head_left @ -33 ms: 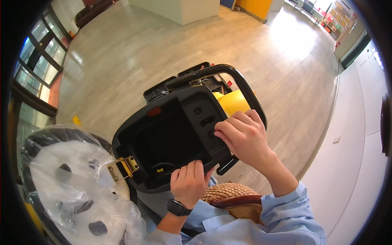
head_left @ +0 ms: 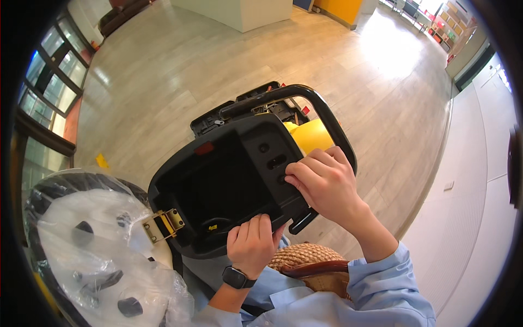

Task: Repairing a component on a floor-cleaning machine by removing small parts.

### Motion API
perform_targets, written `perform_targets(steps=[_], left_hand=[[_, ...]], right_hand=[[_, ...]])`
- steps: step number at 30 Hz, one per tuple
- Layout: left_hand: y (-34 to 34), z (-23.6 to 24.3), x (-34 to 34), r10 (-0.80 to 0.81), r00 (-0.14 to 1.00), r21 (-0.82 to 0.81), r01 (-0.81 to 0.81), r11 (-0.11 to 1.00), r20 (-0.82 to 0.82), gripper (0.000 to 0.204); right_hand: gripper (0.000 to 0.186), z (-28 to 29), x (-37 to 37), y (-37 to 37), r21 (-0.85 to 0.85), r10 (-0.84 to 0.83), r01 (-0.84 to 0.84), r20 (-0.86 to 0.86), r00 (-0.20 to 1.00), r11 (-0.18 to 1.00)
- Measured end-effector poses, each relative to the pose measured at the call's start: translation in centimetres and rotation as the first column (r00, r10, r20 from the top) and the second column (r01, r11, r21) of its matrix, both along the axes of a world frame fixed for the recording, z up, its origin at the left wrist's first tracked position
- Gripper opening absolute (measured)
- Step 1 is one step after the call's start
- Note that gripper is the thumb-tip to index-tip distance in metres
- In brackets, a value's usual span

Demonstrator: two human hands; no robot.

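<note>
A black plastic housing (head_left: 163, 191) with a deep dark recess lies open in front of me. My left hand (head_left: 251, 242), with a black watch at the wrist, is closed over its near rim, fingers bent inward. My right hand (head_left: 327, 182) is pinched at the raised panel (head_left: 276, 144) on the housing's right side, by its lowest round fitting. The fingertips hide whatever is between them. A brass-coloured hinge (head_left: 173, 220) is fixed at the housing's left edge, beside a plastic-wrapped pale lid (head_left: 71, 245) with dark openings.
A black tubular handle (head_left: 327, 111) curves around the far right side, beside a yellow body (head_left: 313, 136). Beyond the housing sits an open black toolbox (head_left: 210, 122) with small tools. A woven bag (head_left: 305, 256) hangs against me. A white wall (head_left: 468, 180) stands at right.
</note>
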State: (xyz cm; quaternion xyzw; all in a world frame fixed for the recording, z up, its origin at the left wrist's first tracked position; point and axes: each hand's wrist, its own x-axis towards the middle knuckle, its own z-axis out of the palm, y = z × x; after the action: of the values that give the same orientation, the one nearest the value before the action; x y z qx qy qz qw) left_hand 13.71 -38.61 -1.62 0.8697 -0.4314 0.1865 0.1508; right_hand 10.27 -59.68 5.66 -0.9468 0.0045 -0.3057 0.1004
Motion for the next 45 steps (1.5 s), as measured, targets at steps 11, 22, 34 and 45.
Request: perform_targets(steps=[11, 22, 34, 45], left_hand=[[0.1, -0.2, 0.5, -0.043, 0.999, -0.047, 0.044, 0.998, 0.025, 0.037], [0.1, -0.2, 0.6, -0.048, 0.997, -0.013, 0.049, 0.999, 0.063, 0.039], [-0.1, -0.4, 0.4, -0.031, 0.995, -0.034, 0.035, 0.999, 0.091, 0.038], [-0.1, -0.5, 0.3, -0.02, 0.995, -0.06, 0.027, 0.998, 0.102, 0.037]], right_hand=[[0.014, -0.1, 0.0, -0.3, -0.04, 0.02, -0.023, -0.079, 0.997, 0.999], [0.021, 1.9, 1.0, -2.6, 0.064, 0.423, -0.419, -0.17, 0.89, 0.906], [0.013, 3.3, 3.0, -1.1, -0.248, 0.182, -0.344, -0.507, 0.843, 0.906], [0.013, 2.5, 3.2, -2.9, -0.071, 0.447, -0.52, -0.422, 0.789, 0.851]])
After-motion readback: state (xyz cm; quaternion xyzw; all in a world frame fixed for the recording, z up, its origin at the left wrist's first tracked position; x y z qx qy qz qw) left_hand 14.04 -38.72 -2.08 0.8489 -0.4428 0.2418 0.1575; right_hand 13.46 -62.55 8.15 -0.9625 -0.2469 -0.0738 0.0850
